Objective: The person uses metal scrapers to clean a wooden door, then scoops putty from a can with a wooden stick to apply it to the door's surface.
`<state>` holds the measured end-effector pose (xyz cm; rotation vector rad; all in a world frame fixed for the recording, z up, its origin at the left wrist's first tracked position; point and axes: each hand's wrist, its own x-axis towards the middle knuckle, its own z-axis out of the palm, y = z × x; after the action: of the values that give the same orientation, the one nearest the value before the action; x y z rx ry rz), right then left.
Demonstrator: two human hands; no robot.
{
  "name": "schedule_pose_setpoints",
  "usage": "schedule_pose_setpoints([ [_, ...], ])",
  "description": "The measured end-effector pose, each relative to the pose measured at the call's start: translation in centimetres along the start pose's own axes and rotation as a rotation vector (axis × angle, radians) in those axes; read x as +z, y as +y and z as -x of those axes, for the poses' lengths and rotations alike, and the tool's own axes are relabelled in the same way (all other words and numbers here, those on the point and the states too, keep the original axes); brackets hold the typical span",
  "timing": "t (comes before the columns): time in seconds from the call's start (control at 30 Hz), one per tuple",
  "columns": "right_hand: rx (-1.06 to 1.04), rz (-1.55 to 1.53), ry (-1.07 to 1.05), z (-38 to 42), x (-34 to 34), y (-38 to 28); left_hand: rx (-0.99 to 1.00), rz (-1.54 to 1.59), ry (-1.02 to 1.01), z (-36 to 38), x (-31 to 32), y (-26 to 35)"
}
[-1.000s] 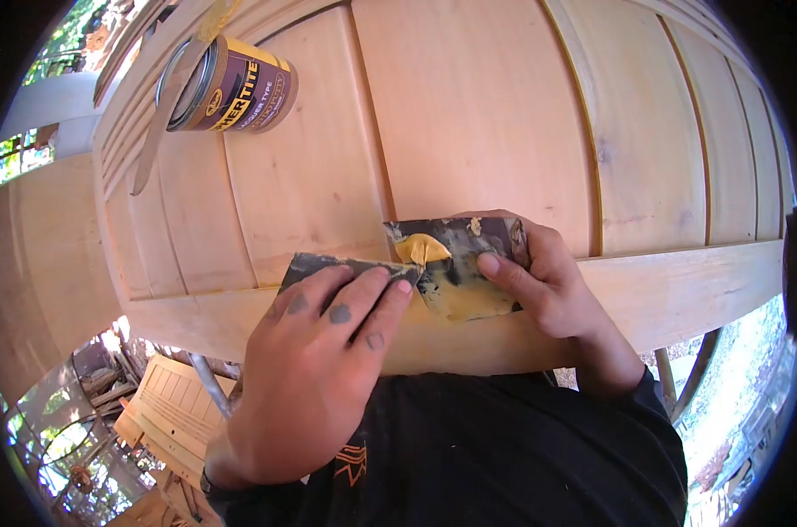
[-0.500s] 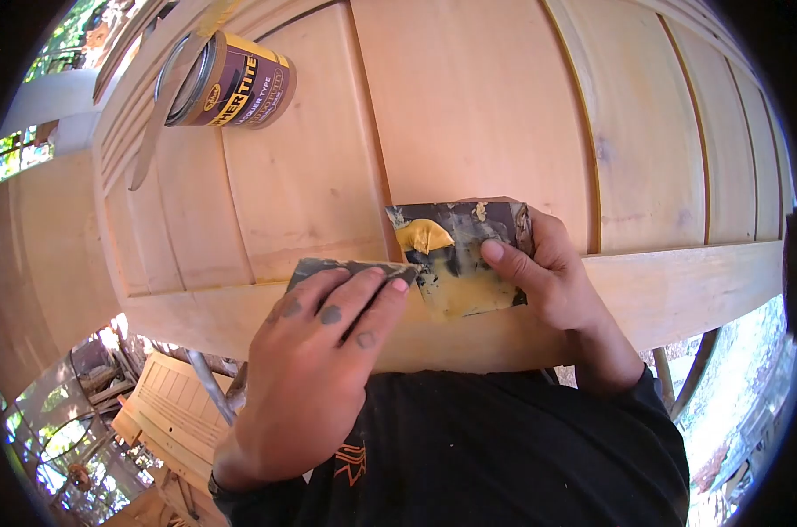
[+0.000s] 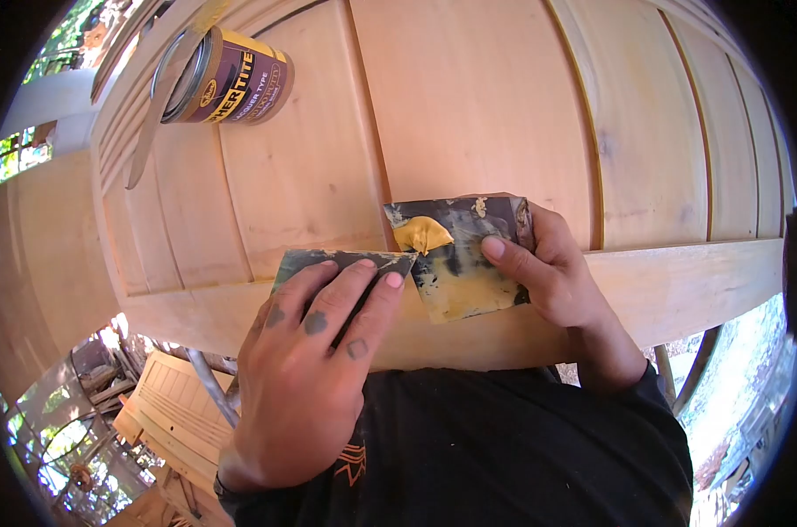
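Observation:
My left hand (image 3: 315,378) has its fingers pressed over a thin dark spreader (image 3: 385,262) with putty residue along its edge; the thumb is hidden underneath. In my right hand (image 3: 552,272) is a square dark plate (image 3: 469,263), thumb on top and fingers beneath. A lump of yellow putty (image 3: 423,234) sits at the plate's upper left, and a thin yellowish smear covers its lower part. The spreader's right corner meets the plate just below the lump.
An open putty can (image 3: 240,79) stands on the pale wooden panel door (image 3: 469,105) at upper left, a flat stick (image 3: 157,123) across its mouth. Another slatted wooden piece (image 3: 179,400) lies lower left, near stacked scraps.
My left hand has shifted slightly left and turned the spreader, so more of its face shows. The plate in my right hand has barely moved.

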<state>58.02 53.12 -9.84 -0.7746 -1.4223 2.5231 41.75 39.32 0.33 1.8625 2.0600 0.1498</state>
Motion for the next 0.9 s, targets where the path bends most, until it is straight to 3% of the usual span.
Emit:
schedule_pose_setpoints([
  [0.47, -0.018, -0.046, -0.012, 0.0, 0.2, 0.8, 0.016, 0.035, -0.029, -0.2, 1.0, -0.2],
  [0.67, 0.025, -0.086, 0.055, -0.2, 0.2, 0.7, -0.158, 0.286, 0.013, -0.3, 0.3, 0.0],
  [0.9, 0.032, -0.139, 0.094, -0.5, 0.0, 1.4, -0.175, 0.433, 0.043, 0.1, 0.8, -1.1],
])
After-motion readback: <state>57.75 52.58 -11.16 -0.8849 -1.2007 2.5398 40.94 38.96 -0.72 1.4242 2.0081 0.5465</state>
